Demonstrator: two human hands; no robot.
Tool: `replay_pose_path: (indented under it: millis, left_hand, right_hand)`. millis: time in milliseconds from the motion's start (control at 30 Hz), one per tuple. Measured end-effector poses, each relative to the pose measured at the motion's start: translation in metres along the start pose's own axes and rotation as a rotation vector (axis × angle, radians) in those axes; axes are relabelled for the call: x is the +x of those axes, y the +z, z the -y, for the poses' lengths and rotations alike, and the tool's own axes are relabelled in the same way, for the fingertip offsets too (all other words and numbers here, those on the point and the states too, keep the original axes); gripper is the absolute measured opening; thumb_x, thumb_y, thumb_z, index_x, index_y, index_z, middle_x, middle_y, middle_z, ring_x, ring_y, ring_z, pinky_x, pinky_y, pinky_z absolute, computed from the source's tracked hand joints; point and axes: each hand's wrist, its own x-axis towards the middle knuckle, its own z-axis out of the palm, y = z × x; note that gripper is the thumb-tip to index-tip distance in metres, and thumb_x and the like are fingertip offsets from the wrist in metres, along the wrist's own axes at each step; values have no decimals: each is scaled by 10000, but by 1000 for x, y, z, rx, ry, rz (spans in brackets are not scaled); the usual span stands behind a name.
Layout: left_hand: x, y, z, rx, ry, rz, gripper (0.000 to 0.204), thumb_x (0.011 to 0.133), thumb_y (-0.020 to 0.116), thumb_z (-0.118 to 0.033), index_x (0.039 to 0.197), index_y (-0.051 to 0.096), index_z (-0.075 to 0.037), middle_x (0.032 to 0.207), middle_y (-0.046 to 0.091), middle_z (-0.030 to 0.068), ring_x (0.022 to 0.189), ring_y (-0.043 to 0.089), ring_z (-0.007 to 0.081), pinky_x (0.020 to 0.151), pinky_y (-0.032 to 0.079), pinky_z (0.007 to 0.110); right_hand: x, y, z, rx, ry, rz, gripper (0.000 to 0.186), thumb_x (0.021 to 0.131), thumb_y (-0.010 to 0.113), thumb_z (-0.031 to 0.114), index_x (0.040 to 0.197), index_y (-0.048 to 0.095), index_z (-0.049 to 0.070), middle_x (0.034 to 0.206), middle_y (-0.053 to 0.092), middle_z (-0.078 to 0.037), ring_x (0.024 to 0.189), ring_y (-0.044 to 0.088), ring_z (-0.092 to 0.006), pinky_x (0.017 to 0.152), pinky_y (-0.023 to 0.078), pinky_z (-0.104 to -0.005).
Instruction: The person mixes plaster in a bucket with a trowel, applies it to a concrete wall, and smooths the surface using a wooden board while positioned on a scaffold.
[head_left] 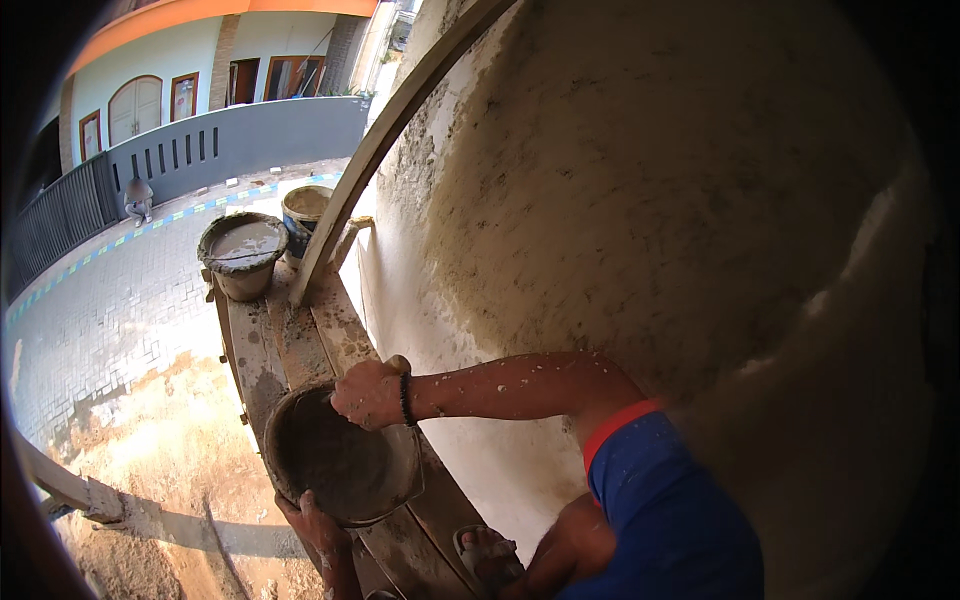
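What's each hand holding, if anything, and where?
Left hand: round, grey-smeared bucket, by its near rim. Right hand: apparently a tan, rounded handle; rest hidden.

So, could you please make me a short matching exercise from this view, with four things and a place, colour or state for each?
Things
1. Round, mortar-smeared bucket
2. Dark beaded bracelet
3. Long brown wooden beam
4. Short blue fabric sleeve

Descriptions
A. Edged in red-orange
B. Running to the picture's top edge
C. With the left hand at its rim
D. Just behind the closed right hand

Right pairs: 1-C, 2-D, 3-B, 4-A
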Motion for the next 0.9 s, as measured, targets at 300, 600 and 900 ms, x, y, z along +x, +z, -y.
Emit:
replay_pose_path:
  millis: [300, 600, 900]
  left_hand:
    - [3, -3, -3, 191, 25, -34, 477, 813, 446, -42, 1283, 366, -17, 1141, 526, 169, 981, 563, 273, 858, 488, 385]
    - [2, 4, -14, 107, 65, 21, 462, 810, 459, -25, 1265, 391, 16, 1114, 538, 150, 951, 551, 244, 862, 472, 360]
    - [6, -7, -3, 131, 66, -24, 444, 811, 492, -3, 1247, 417, 36, 1130, 534, 151, 984, 534, 220, 895, 441, 336]
  right_hand:
    - [-11, 32, 41, -99, -191, 484, 239, 707, 670, 241, 884, 740, 97, 846, 713, -123, 817, 696, -300, 652, 561, -409]
    - [-12, -18, -6, 237, -59, 143, 247, 806, 574, 284, 842, 624, 45, 786, 666, -136, 754, 641, -357, 706, 519, -458]
    - [-16, 55, 41, 128, -119, 208, 129, 720, 621, 147, 721, 672, 29, 723, 669, -179, 703, 683, -331, 640, 550, -433]
